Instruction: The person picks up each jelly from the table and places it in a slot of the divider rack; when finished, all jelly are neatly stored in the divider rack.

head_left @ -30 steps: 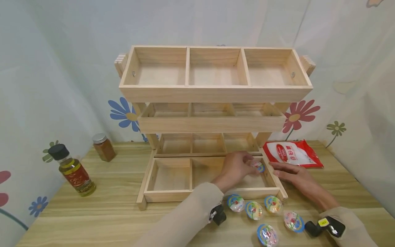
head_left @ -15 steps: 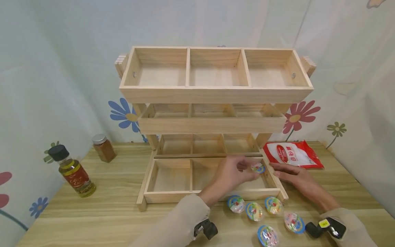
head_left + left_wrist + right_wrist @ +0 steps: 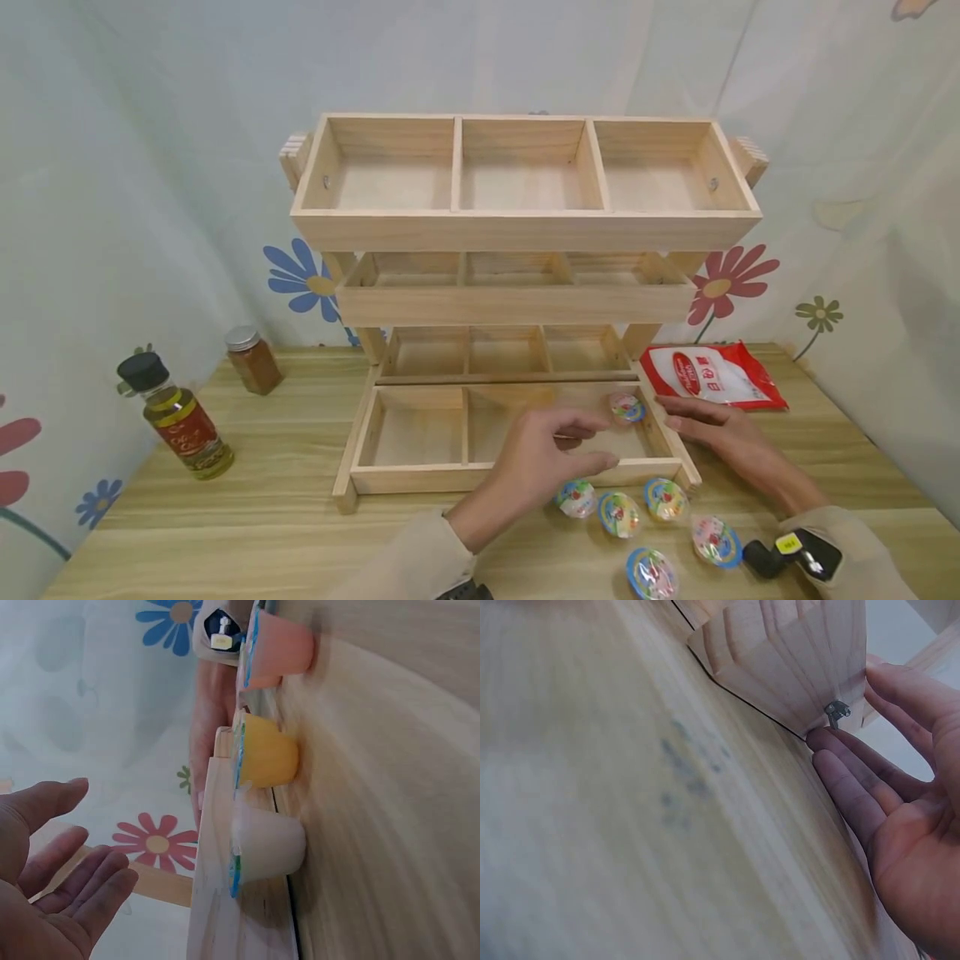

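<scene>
Jelly cup (image 3: 626, 407) sits in bottom tray (image 3: 420, 478) between left hand (image 3: 543, 454) and right hand (image 3: 723, 429): apparently one of six in. Five other cups (image 3: 618, 514) lie on bench (image 3: 270, 517), nearside of both hands. Left's empty, fingers loose; right rests straight fingers on rack (image 3: 517, 230), grasping nothing.

A black-capped oil bottle (image 3: 186, 427) stood at the left of the frame, a silver-lidded jar (image 3: 256, 364) just beyond it. A red-and-white packet (image 3: 708, 373) lay right of centre, and flower-printed cloth (image 3: 480, 54) spanned the top
</scene>
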Tool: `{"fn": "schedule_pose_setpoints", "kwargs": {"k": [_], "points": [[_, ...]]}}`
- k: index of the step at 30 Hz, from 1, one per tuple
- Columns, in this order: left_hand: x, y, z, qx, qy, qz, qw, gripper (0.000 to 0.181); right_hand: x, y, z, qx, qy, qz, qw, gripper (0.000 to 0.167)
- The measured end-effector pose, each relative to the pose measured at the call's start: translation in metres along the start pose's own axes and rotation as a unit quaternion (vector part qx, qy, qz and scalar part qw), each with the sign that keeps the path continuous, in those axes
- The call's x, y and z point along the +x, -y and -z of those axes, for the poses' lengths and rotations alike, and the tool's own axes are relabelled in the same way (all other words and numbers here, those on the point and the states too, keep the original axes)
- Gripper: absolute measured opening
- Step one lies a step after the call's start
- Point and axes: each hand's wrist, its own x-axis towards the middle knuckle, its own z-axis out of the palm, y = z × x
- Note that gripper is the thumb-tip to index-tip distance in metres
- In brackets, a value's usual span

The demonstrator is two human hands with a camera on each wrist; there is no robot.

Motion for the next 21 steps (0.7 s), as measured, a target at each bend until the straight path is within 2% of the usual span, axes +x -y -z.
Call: {"fn": "schedule_pose_setpoints", "kwargs": {"k": [3,7,15,21], "points": [[-0.007,0.001,0.003,-0.002,0.003,0.003,1.0000,0.025,0.000,0.000,0.000,-0.001,-0.001,0.000,1.0000,0.058],[-0.014,0.004,0.005,0.001,0.004,-0.006,1.0000,0.026,-0.001,0.001,0.000,-0.006,-0.001,0.001,1.0000,0.057],[-0.025,0.010,0.005,0.003,0.005,-0.012,0.9999,0.024,-0.003,0.004,0.000,-0.008,0.002,-0.004,1.0000,0.060],[-0.033,0.015,0.006,0.034,0.013,-0.008,0.9993,0.027,-0.002,0.004,0.000,-0.010,0.000,-0.003,1.0000,0.061]]}}
